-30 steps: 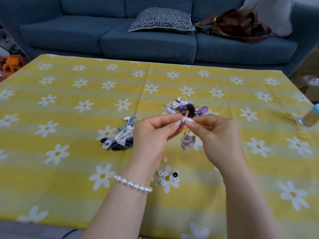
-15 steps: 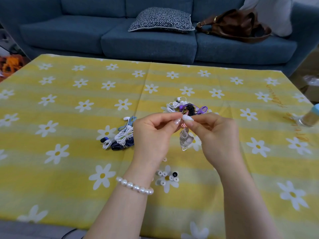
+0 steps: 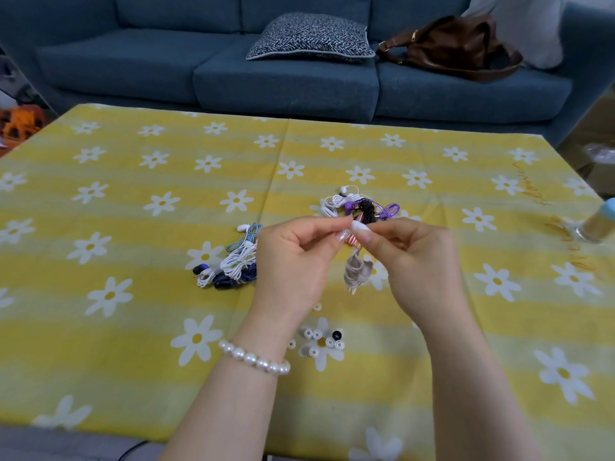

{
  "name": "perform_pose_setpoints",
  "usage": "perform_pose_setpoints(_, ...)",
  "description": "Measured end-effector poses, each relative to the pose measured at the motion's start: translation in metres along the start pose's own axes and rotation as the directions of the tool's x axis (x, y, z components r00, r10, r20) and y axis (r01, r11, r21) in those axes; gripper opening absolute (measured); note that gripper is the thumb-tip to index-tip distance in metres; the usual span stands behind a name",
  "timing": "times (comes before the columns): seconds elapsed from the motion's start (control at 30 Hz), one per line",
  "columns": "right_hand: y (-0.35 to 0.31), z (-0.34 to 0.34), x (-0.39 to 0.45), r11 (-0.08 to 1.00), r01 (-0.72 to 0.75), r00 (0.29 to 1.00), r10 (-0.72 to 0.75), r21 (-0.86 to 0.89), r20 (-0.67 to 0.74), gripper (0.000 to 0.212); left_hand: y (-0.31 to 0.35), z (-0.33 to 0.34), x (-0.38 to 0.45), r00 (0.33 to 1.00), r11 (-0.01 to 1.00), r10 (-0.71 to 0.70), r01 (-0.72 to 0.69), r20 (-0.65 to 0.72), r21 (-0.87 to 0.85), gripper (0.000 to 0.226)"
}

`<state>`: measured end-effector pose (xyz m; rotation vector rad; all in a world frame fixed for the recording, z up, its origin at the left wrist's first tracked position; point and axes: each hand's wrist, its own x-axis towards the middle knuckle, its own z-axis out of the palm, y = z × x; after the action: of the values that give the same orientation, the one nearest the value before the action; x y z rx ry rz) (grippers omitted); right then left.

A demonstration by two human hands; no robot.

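Featherweight stuff, I judge: the coiled beige earphone cable (image 3: 357,272) dangles limp, so left hand (image 3: 293,257) and right hand (image 3: 419,261) pinch its small pink earbud (image 3: 350,240), the rigid part.

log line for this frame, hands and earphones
left hand: pinches beige earphone bundle top | right hand: pinches same spot | bundle: hangs below fingertips | ear tips: loose on tablecloth

- Left hand (image 3: 293,261), raised, fingers (image 3: 332,227) curled, pinches an earbud (image 3: 350,240).
- Right hand (image 3: 422,264), just right of it, pinches the same earbud.
- Their fingertips meet.
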<state>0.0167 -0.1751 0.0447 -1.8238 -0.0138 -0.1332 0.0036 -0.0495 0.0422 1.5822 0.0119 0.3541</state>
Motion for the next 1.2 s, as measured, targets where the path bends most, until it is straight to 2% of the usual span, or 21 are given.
perform_pose_setpoints(0.07,0.001,-0.001,0.0,1.0,0.007,1.0,-0.007,-0.006,-0.008,0.004,0.0,0.001,-0.001,1.0,1.0,-0.004,0.004,0.014,0.02,0.028)
perform_pose_setpoints(0.37,0.003,-0.002,0.001,1.0,0.007,1.0,-0.007,0.006,-0.02,0.007,0.001,0.001,0.001,0.998,0.989,-0.062,0.06,-0.007,-0.134,0.024)
perform_pose_setpoints(0.6,0.001,-0.003,0.0,1.0,-0.003,1.0,0.003,-0.004,-0.02,0.005,0.001,0.002,0.0,0.998,0.996,-0.047,0.05,0.045,-0.074,0.02)
perform_pose_setpoints(0.73,-0.001,-0.003,-0.001,0.999,-0.005,1.0,0.006,0.047,-0.02,0.011,0.004,0.0,-0.001,0.994,0.986,-0.086,0.095,0.068,-0.136,0.026)
perform_pose_setpoints(0.8,-0.004,-0.002,-0.002,0.992,-0.012,1.0,0.013,0.125,-0.004,0.006,0.005,-0.003,0.0,0.986,0.977,-0.129,0.144,0.107,-0.154,0.031)
perform_pose_setpoints(0.87,-0.006,-0.003,-0.002,0.979,-0.021,1.0,0.022,0.202,-0.004,0.003,0.003,-0.007,0.001,0.959,0.978,-0.192,0.206,0.207,-0.046,0.047)
perform_pose_setpoints(0.93,-0.007,-0.003,-0.001,0.969,-0.032,0.999,0.036,0.246,-0.011,0.004,0.001,-0.009,0.0,0.905,0.96,-0.28,0.272,0.321,0.072,0.059)
perform_pose_setpoints(1.0,-0.007,-0.003,0.0,0.965,-0.032,0.999,0.042,0.261,-0.031,0.006,0.0,-0.006,-0.002,0.876,0.942,-0.335,0.301,0.348,0.149,0.052)
perform_pose_setpoints(1.1,-0.006,-0.003,0.002,0.968,-0.047,0.995,0.068,0.248,-0.074,0.011,-0.001,-0.002,-0.002,0.878,0.939,-0.339,0.298,0.337,0.169,0.029)
perform_pose_setpoints(1.2,-0.002,-0.003,0.002,0.978,-0.13,0.987,0.143,0.163,-0.072,0.019,-0.004,-0.009,0.003,0.89,0.931,-0.358,0.317,0.281,0.183,0.021)
